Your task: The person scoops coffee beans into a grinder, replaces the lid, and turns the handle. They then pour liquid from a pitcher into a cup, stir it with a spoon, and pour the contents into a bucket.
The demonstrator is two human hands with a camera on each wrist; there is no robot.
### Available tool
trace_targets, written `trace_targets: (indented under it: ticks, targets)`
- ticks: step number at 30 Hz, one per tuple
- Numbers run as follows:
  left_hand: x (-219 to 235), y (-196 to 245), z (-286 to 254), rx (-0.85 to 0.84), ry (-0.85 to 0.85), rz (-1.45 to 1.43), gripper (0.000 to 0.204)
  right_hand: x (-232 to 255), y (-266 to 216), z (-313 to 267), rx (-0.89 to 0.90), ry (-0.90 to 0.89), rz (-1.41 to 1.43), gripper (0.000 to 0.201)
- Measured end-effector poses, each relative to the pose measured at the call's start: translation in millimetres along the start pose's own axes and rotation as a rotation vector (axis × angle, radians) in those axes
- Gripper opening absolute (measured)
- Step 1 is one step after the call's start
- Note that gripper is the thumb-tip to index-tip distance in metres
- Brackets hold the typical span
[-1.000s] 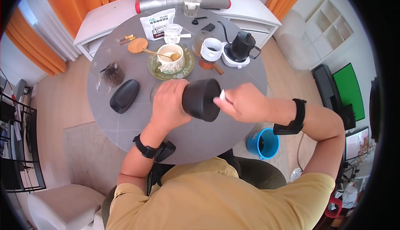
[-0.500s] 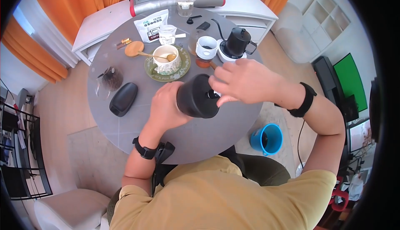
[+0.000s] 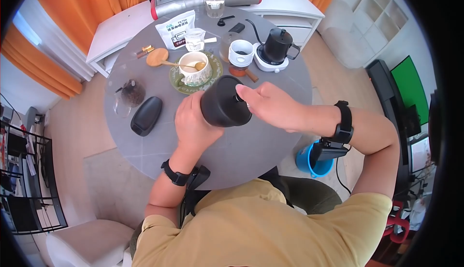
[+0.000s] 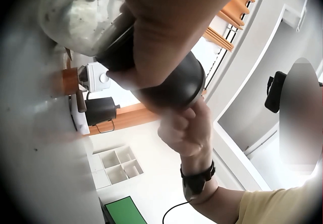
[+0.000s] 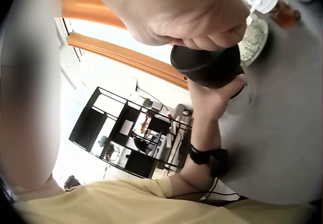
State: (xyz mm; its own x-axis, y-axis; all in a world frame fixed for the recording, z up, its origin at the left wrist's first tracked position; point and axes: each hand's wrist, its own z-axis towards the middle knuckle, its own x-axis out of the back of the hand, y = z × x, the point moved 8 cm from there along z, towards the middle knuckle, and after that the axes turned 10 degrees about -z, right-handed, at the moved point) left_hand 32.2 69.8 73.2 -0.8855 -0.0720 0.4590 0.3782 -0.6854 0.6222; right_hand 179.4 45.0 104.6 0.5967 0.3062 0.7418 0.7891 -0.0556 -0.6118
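Note:
A black rounded grinder body (image 3: 226, 101) is held tilted over the near part of the table, its dark top facing right. The left hand (image 3: 195, 122) wraps round its left end; in the left wrist view that hand (image 4: 156, 42) circles the black body (image 4: 176, 85), with a clear glass part (image 4: 83, 17) beyond it. At the top, the right hand (image 3: 273, 106) pinches a small knob, mostly covered by its fingers. Seen from the right wrist, the right hand (image 5: 186, 17) has curled fingers over the top of the black body (image 5: 207, 65).
On the grey table (image 3: 212, 165) stand a cup with a wooden spoon (image 3: 194, 69) on a green plate, a white dripper (image 3: 240, 54), a black kettle (image 3: 277, 46), a white coffee pouch (image 3: 175, 30), a black case (image 3: 146, 116) and a glass of beans (image 3: 132, 93). A blue bin (image 3: 304, 158) is below, right.
The right hand has circled round the top of the black body, from its right side over the far side and back to the right. The left hand keeps its grip; the body has shifted slightly.

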Motion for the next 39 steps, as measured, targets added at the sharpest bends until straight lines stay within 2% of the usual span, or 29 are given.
trace_targets:
  ticks: [2,3,5,6,8,9,10,12,13,15,16,18,19,21,22,24,25,28,30,31,33,34,36,37,39]
  targets:
    - [1.1,2.7,2.2,0.0,0.009,0.003,0.059,-4.0,1.2,-3.2,-0.112,-0.037,0.288,0.062]
    - [-0.7,0.4,2.5,0.032,-0.021,-0.07,0.059,3.1,-0.6,-4.4,-0.113,-0.035,0.289,0.062]
    - [0.1,-1.9,3.6,0.06,-0.056,-0.141,0.06,9.0,-15.6,-5.2,0.106,-0.191,-0.117,0.059]
    - [-1.6,-2.5,5.4,0.074,-0.111,-0.188,0.06,12.9,-9.0,-6.2,0.106,-0.186,-0.116,0.059]
    - [-1.6,-3.7,7.6,0.093,-0.164,-0.237,0.06,20.8,-44.7,-28.1,0.742,0.254,-1.05,0.054]
    - [-2.4,-5.2,7.9,0.109,-0.191,-0.284,0.059,22.8,-44.7,-29.4,0.757,0.323,-1.167,0.051]
    - [-3.8,-6.4,7.4,0.125,-0.221,-0.33,0.059,25.5,-47.7,-29.5,0.756,0.322,-1.164,0.051]
    - [-2.9,-4.1,6.9,0.074,-0.228,-0.269,0.058,22.8,-62.4,-43.4,1.0,0.443,-1.305,0.038]
    - [-2.8,-1.2,6.5,0.023,-0.231,-0.208,0.057,22.7,-59.5,-40.3,0.999,0.444,-1.305,0.038]
    - [-3.4,-1.0,5.0,0.011,-0.233,-0.201,0.057,6.2,-52.5,-43.4,1.19,0.458,-1.465,0.032]
    - [-3.9,0.2,4.5,-0.002,-0.234,-0.194,0.056,6.3,-53.1,-43.7,1.19,0.459,-1.465,0.032]
    - [-4.0,7.9,5.1,-0.035,-0.206,-0.158,0.055,7.7,-53.3,-42.0,1.143,0.357,-1.343,0.03]
    - [-2.8,11.9,4.6,-0.067,-0.179,-0.123,0.055,4.0,-51.1,-41.8,1.143,0.356,-1.34,0.03]
    - [-3.5,10.6,2.4,-0.085,-0.142,-0.087,0.054,4.3,-40.9,-30.3,0.96,0.369,-1.227,0.038]
    - [-2.1,11.3,1.9,-0.104,-0.104,-0.051,0.053,-3.5,-37.8,-29.0,0.961,0.369,-1.227,0.038]
    - [-1.6,13.9,-0.3,-0.09,-0.077,0.014,0.052,12.8,-4.5,1.9,0.35,0.248,-0.567,0.052]
    - [-0.3,14.5,-0.9,-0.075,-0.051,0.076,0.051,13.4,-5.9,1.7,0.351,0.25,-0.566,0.052]
    - [5.2,24.3,2.8,-0.143,0.014,0.143,0.05,7.7,17.0,1.8,0.025,-0.016,-0.182,0.06]
    - [1.4,14.1,1.9,-0.122,-0.013,0.106,0.05,1.0,27.3,-6.2,-0.19,-0.191,0.072,0.066]
    - [0.1,9.4,2.7,-0.101,-0.041,0.073,0.05,6.3,22.9,-8.9,-0.189,-0.189,0.071,0.066]
    - [0.9,7.9,3.8,-0.094,-0.063,0.035,0.051,20.2,-2.1,-11.1,0.113,-0.106,-0.815,0.061]
    - [-0.3,8.0,3.3,-0.086,-0.089,-0.005,0.051,21.3,5.7,-7.9,0.114,-0.107,-0.815,0.061]
    - [-0.4,9.8,2.8,-0.091,-0.098,-0.004,0.051,27.5,-32.4,-29.4,0.838,0.459,-1.112,0.052]
    - [-1.1,10.9,3.9,-0.099,-0.104,-0.003,0.051,20.7,-33.7,-30.1,0.865,0.322,-1.207,0.046]
    - [-2.4,11.4,3.3,-0.112,-0.117,-0.009,0.051,17.9,-33.7,-29.0,0.932,0.295,-1.225,0.045]
